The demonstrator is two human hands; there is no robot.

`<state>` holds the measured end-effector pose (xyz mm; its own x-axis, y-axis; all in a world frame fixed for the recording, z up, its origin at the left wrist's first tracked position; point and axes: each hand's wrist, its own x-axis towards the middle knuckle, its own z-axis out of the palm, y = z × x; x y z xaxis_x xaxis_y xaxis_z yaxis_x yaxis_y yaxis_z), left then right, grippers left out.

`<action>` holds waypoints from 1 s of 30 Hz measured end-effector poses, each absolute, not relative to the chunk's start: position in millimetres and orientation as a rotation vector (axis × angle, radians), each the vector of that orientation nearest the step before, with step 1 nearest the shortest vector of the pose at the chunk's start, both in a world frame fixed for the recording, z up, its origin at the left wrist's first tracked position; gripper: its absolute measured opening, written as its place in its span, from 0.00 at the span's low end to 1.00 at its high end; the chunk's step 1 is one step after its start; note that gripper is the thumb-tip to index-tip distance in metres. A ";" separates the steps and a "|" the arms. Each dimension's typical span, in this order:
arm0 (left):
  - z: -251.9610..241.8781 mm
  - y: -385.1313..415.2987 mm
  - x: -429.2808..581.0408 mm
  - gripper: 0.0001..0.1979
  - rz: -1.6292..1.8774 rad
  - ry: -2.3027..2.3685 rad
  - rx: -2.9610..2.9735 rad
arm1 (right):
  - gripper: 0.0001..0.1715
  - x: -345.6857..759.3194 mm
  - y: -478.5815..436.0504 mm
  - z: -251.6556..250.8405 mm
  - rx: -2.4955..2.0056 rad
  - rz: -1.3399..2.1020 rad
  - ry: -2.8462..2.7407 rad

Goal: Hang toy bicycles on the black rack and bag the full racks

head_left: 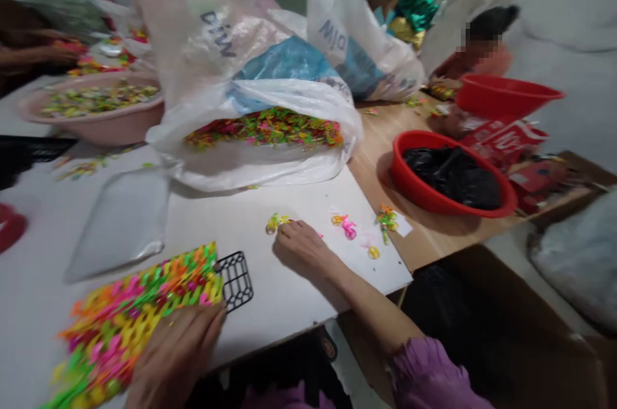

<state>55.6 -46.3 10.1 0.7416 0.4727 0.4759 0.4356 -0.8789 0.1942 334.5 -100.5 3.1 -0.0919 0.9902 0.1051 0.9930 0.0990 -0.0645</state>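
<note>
Plastic links, left hand on them

The bright linked pieces I have here are glossy plastic, and the small grid beside them is matt black plastic. My board is smooth, matt white. The table is pale, smooth wood, the basin glossy red plastic, the bags thin, crinkled plastic, and my sleeve soft purple cloth.

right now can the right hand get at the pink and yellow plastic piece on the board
Probably yes: the right hand rests on the white board close beside the pink and yellow plastic piece, with open board between them.
</note>
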 end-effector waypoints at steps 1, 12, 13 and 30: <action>15.0 -48.0 58.1 0.09 0.784 0.762 2.913 | 0.10 322.3 -104.9 -0.7 -1.976 0.004 -2.268; 33.1 -60.2 66.8 0.05 0.774 0.845 2.980 | 0.09 283.3 -70.9 -0.6 -2.369 0.432 -1.441; 37.0 -58.5 66.9 0.06 0.820 0.866 2.944 | 0.08 277.4 -67.3 1.0 -2.257 0.519 -1.387; 40.0 0.9 93.5 0.15 0.582 0.884 2.747 | 0.11 223.2 -52.5 -22.3 -1.890 0.581 -1.688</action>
<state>93.5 0.9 40.0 0.7439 0.5938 0.3065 0.5162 -0.8019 0.3007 223.2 -52.5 -22.3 0.1242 0.9917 0.0329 0.7613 -0.0740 -0.6441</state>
